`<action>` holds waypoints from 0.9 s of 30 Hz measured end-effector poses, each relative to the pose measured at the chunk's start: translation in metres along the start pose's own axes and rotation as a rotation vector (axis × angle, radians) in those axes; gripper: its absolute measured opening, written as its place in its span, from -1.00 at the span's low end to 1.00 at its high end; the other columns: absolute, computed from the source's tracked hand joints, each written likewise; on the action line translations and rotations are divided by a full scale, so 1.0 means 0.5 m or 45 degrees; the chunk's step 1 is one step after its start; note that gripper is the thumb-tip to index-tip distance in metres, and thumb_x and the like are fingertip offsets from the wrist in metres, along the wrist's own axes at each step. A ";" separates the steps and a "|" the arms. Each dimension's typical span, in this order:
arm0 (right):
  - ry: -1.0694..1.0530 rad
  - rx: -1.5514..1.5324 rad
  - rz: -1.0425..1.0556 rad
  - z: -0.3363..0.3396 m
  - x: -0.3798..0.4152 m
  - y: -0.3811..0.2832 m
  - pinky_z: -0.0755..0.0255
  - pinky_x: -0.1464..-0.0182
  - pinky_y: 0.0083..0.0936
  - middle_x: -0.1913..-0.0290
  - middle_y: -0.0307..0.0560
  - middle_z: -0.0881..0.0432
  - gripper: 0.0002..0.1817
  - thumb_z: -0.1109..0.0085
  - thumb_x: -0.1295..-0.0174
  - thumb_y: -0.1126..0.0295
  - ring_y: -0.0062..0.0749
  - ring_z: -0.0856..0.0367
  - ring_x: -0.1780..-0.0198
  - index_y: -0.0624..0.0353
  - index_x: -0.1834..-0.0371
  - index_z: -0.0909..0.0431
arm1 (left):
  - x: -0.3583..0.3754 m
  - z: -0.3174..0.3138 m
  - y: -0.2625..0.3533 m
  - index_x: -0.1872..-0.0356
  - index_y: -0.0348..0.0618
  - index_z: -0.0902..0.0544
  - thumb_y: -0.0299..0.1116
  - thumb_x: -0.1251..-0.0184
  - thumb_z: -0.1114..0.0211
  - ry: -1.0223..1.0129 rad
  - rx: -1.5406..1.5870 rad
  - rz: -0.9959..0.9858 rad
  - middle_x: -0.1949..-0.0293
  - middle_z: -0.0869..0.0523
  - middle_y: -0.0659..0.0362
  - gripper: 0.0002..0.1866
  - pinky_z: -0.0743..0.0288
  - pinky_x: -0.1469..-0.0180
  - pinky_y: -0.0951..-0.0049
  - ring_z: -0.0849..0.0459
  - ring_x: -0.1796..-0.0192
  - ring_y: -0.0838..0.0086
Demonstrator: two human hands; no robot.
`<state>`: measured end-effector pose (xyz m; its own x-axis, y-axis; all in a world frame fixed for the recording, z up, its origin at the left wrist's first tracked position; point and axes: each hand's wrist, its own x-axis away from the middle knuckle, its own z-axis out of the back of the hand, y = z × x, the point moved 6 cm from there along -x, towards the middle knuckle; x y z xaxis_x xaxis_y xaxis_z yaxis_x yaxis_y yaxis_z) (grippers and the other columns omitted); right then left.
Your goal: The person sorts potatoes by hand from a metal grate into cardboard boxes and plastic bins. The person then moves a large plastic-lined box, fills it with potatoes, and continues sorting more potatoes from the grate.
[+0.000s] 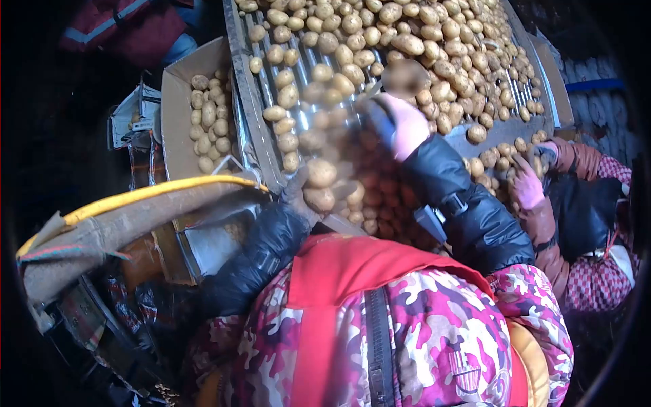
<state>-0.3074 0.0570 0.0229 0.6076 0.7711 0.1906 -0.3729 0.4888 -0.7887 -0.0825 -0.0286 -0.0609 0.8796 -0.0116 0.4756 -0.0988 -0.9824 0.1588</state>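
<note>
Many potatoes (434, 54) lie on a metal roller table (261, 88) in front of me. My right hand (400, 125), in a pink and dark glove, is over the rollers beside the pile, blurred by motion; what its fingers do cannot be made out. A blurred brownish round thing (405, 76) shows just beyond it. At the near left edge, my left hand (298, 197), in a dark glove, is against two potatoes (320, 173); its fingers are mostly hidden. Potatoes in a reddish shadow (390, 197) lie between my arms.
A cardboard box (178, 122) of potatoes stands left of the rollers. A yellow-edged chute (156, 203) juts out at the left. At the right, a co-worker's gloved hands (527, 183) are among potatoes. Another person's red sleeve (129, 34) shows at the upper left.
</note>
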 end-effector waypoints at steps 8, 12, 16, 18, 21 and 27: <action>-0.027 0.013 0.228 -0.065 0.050 -0.065 -0.55 -0.16 -0.07 -0.01 0.29 -0.73 -0.54 -0.05 -0.54 0.07 0.22 -0.69 -0.08 0.21 -0.22 -0.61 | 0.040 0.009 0.011 -0.51 0.06 -0.38 0.24 -0.34 -0.38 0.065 -0.118 -0.023 -0.36 -0.58 -0.02 -0.17 -0.65 -0.15 -0.35 -0.63 -0.34 0.01; 0.175 0.268 0.160 -0.057 -0.093 -0.025 -0.61 -0.13 -0.21 -0.10 0.15 -0.74 -0.48 -0.26 -0.47 0.11 -0.04 -0.77 -0.07 0.06 -0.41 -0.54 | 0.132 0.039 0.043 -0.36 -0.10 -0.48 0.01 -0.24 -0.37 0.167 -0.304 0.036 -0.14 -0.69 -0.03 -0.30 -0.74 0.01 -0.07 -0.74 -0.11 0.05; -0.146 0.612 0.196 -0.130 -0.194 -0.028 -0.48 -0.39 -0.19 -0.41 0.14 -0.53 -0.30 -0.07 -0.24 0.55 0.09 -0.57 -0.38 -0.01 -0.53 -0.42 | 0.271 0.078 0.113 -0.22 -0.24 -0.57 -0.02 -0.22 -0.37 0.388 -0.481 -0.165 -0.14 -0.70 -0.12 -0.37 -0.73 -0.14 -0.14 -0.76 -0.08 0.02; -0.069 0.618 0.176 -0.159 -0.208 0.001 -0.46 -0.41 -0.22 -0.41 0.12 -0.55 -0.27 -0.05 -0.19 0.60 0.07 -0.56 -0.40 0.01 -0.53 -0.43 | 0.319 0.137 0.187 -0.24 -0.26 -0.55 -0.03 -0.30 -0.33 0.353 -0.246 -0.323 -0.18 -0.68 -0.14 -0.39 -0.72 -0.18 -0.11 -0.74 -0.14 0.01; -0.125 0.447 0.129 -0.157 -0.219 -0.001 -0.48 -0.38 -0.22 -0.32 0.14 -0.63 -0.32 -0.14 -0.26 0.52 0.07 -0.59 -0.37 -0.07 -0.53 -0.44 | 0.390 0.228 0.299 -0.29 -0.26 -0.51 -0.07 -0.36 -0.29 0.554 -0.171 -0.517 -0.22 -0.66 -0.13 -0.40 -0.70 -0.20 -0.07 -0.73 -0.17 0.04; -0.105 -0.138 -0.112 -0.120 -0.155 0.016 -0.62 -0.10 -0.36 0.06 0.01 -0.79 -0.42 -0.45 -0.32 0.15 -0.28 -0.75 0.00 -0.05 -0.40 -0.57 | 0.416 0.332 0.432 -0.41 -0.26 -0.42 -0.15 -0.49 -0.23 0.930 -0.160 -0.698 -0.29 -0.62 -0.11 -0.42 -0.67 -0.25 0.00 -0.71 -0.21 0.08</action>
<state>-0.3155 -0.0233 -0.0331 0.5734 0.7602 0.3055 -0.2400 0.5124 -0.8245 0.1565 -0.2742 -0.0715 0.3099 0.6123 0.7273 0.1575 -0.7875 0.5959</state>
